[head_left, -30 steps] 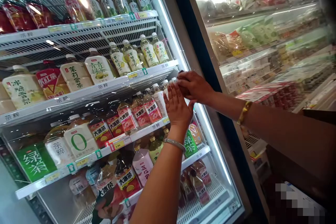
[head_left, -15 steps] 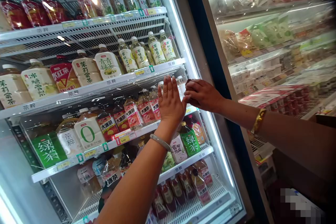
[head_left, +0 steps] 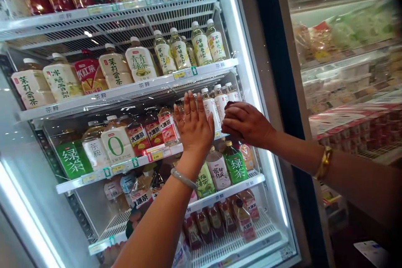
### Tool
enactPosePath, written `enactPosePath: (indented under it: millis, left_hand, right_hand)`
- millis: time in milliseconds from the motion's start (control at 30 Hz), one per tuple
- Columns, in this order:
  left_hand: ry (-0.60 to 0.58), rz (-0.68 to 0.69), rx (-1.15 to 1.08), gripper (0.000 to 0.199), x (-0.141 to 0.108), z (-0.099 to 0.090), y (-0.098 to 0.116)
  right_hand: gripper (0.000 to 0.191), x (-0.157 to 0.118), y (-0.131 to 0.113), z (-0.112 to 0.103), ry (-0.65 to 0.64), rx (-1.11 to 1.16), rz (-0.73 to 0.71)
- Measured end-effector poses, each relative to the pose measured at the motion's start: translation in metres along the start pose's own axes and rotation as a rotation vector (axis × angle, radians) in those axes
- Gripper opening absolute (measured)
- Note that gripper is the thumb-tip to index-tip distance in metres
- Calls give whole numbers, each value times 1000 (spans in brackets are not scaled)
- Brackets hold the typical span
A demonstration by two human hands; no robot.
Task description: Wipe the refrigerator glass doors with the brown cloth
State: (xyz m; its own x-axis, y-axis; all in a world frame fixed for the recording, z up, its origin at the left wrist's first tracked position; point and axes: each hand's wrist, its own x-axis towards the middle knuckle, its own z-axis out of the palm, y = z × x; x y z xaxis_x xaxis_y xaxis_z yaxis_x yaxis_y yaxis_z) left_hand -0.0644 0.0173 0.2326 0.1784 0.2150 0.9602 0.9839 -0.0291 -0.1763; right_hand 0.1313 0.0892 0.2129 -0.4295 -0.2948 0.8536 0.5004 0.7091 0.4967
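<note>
My left hand (head_left: 195,127), with a pale bangle at its wrist, lies palm-forward against the glass door of a lit drinks cooler (head_left: 147,88), its fingers stretched apart. To its right, my right hand (head_left: 246,122) has its fingers curled together near the glass. A small dark thing shows at those fingertips, too hidden to name. A gold band circles the right wrist. A narrow gap separates the two hands. Behind them stand white-capped bottles (head_left: 220,98) on a shelf, and a green bottle (head_left: 235,162) is below.
Rows of bottled drinks fill the cooler's shelves, among them a red-label bottle (head_left: 90,73) and a bottle marked 0 (head_left: 117,142). A dark frame post (head_left: 279,71) divides it from a second chiller with bagged goods (head_left: 358,29) and stacked red cups (head_left: 361,123).
The view has shifted, so the cooler sits further right and slightly higher. My left hand has moved a little left, away from my right hand, which had been touching it or nearly so.
</note>
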Motion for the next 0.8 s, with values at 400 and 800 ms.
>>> enactPosePath:
  millis: [400,800]
  left_hand:
    - [-24,-34,-46,62,-3,0,4]
    - [-138,-139,-250,65,-1,-7,11]
  right_hand:
    - [21,19,-31,14,121,-136,88]
    - [43,86,-7,5,-3,-180,291]
